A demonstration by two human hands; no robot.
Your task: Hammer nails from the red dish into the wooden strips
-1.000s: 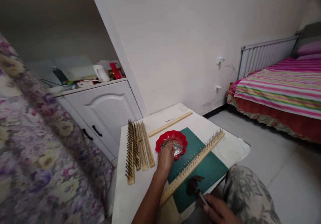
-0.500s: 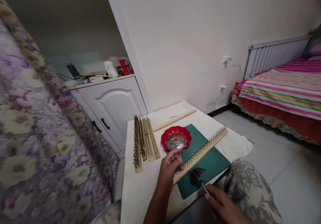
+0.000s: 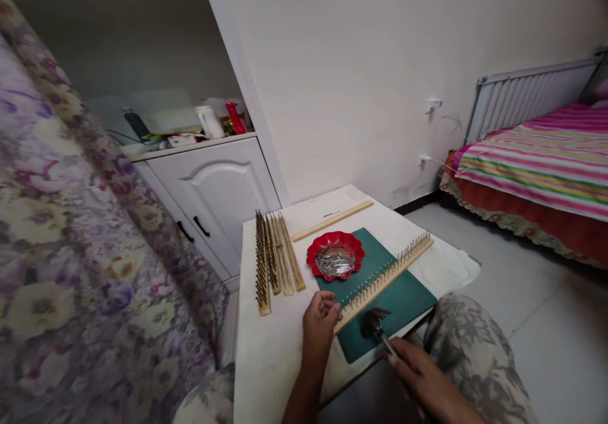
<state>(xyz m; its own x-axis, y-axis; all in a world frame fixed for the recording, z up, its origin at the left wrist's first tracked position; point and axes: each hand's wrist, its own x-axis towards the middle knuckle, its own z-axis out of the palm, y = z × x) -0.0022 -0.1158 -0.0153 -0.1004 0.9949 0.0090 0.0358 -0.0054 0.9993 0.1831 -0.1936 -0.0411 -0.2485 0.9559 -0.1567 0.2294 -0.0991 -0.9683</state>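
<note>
My right hand [image 3: 412, 368] grips a hammer [image 3: 374, 327]; my left hand [image 3: 321, 315] curls narrow at the wooden strip [image 3: 377, 289], holding what I cannot tell, the red bowl [image 3: 356, 244] beyond it

Ahead of me, upper centre: plain off-white wall [image 3: 351, 88], scuffed near its base. Upper left: shadowed grey alcove [image 3: 147, 37] above a white panelled cabinet [image 3: 228, 186] with black curved handles [image 3: 201, 227]. Left edge: purple-and-cream floral fabric curtain [image 3: 71, 221]. Right edge: pink-and-white striped bed cover [image 3: 546, 164] beside a pale slatted bed rail [image 3: 532, 96]. Lower right: pale grey tiled floor [image 3: 560, 341]. I record the light as dim, soft.
</note>
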